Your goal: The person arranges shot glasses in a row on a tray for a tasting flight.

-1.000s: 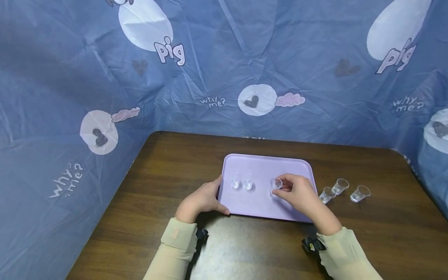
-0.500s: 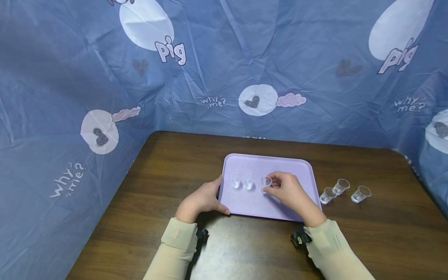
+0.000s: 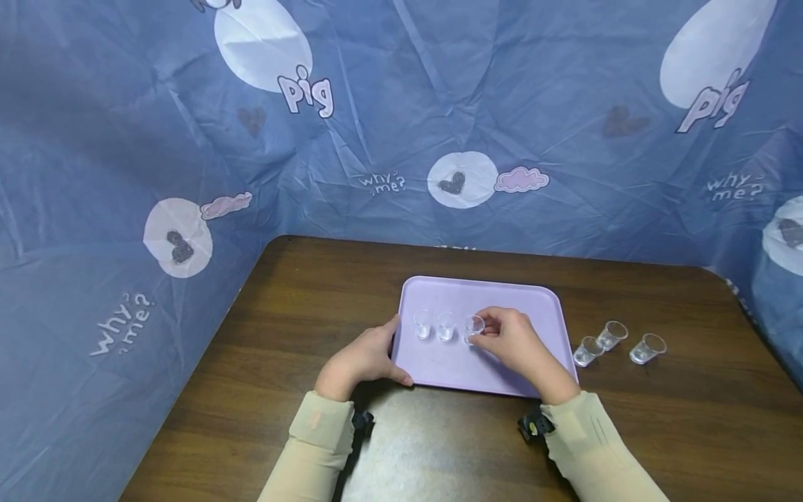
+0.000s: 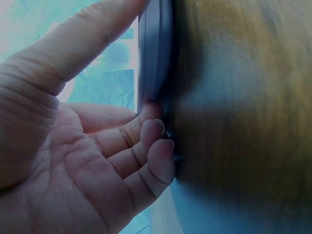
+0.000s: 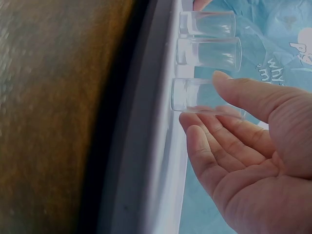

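Note:
My right hand (image 3: 511, 339) pinches a small clear shot glass (image 3: 473, 330) between thumb and fingers. The glass stands upright at the tray surface, a little right of two other shot glasses, the left glass (image 3: 423, 325) and the middle glass (image 3: 446, 326). In the right wrist view the held glass (image 5: 197, 94) is apart from its neighbour (image 5: 209, 53). All three form a row on the lilac tray (image 3: 439, 366). My left hand (image 3: 364, 360) holds the tray's near left corner, thumb at the front edge and fingers along the left side. The left wrist view shows those fingertips (image 4: 161, 158) bent at the rim.
Right of the tray, on the brown wooden table (image 3: 301, 314), stand three more clear shot glasses: a near one (image 3: 587, 352), one just behind it (image 3: 611, 336) and one farther right (image 3: 647, 348). A blue printed cloth (image 3: 376, 125) hangs around the table's back and sides.
My right hand has moved the held shot glass leftward over the tray, closer to the two standing ones; it has slowed in the last half second. My left hand stays at the tray corner.

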Tool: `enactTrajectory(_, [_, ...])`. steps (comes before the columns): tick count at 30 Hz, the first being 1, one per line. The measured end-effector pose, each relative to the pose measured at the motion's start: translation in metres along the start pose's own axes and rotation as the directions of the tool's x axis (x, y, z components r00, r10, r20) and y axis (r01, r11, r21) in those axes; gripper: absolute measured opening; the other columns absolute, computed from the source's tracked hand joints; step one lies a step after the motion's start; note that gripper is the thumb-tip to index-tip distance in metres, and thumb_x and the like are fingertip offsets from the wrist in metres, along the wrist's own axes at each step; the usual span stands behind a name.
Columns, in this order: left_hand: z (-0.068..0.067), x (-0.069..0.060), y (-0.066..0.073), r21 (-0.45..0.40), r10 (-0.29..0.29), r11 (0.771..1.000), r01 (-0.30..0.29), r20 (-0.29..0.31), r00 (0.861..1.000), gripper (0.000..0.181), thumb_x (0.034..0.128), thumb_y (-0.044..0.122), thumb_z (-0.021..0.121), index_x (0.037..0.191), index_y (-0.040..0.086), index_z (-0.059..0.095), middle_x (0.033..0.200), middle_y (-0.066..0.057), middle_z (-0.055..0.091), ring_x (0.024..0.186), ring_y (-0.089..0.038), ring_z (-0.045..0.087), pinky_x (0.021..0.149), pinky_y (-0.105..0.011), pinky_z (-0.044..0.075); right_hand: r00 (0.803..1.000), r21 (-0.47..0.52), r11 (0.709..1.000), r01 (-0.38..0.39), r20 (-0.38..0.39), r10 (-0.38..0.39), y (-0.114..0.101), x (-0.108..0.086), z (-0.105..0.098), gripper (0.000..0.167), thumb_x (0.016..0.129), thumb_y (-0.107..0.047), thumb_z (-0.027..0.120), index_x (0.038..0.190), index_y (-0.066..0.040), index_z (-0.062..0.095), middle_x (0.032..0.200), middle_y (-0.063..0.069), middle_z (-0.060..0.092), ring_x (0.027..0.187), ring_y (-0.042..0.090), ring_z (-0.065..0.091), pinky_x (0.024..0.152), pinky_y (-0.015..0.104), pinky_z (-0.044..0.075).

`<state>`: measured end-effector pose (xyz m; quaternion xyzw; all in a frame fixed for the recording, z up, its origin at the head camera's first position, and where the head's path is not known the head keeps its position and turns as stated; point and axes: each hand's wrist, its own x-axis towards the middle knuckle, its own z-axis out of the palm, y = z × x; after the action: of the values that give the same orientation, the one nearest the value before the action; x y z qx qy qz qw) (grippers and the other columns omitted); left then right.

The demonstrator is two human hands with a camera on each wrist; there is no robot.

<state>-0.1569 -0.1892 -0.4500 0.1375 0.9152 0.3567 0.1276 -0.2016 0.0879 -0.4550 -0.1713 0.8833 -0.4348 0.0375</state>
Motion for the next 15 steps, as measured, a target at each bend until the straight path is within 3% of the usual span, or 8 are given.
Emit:
enactTrajectory(8, [0.0004,0.0007,-0.0004,-0.002,0.002,1.0,-0.002,-0.003,1.0,0.117,0.0615,0.02,0.1,0.153,-0.006,0.033,0.132,-0.024,0.059,0.115,-0.031,0.058,0.1,-0.045,0.044,1.0,-0.009,1.0,0.018,0.002,-0.018,0.0016,0.0003,0.0005,0.027,0.081,-0.003,0.084,0.104,0.004,0.072,0.089,0.008,0.073,0.081,0.019,0.068,0.071,0.032,0.055])
enactTrajectory(15, [0.0002,0.0,-0.0005,0.002,0.002,1.0,-0.002,0.002,1.0,0.118,0.0617,0.02,0.1,0.154,-0.006,0.031,0.133,-0.024,0.058,0.115,-0.032,0.058,0.101,-0.045,0.044,1.0,0.025,1.0,0.014,0.024,-0.015,-0.0003,-0.0057,-0.0068,0.032,0.081,0.003,0.082,0.109,0.009,0.069,0.097,0.015,0.073,0.088,0.027,0.071,0.077,0.036,0.057])
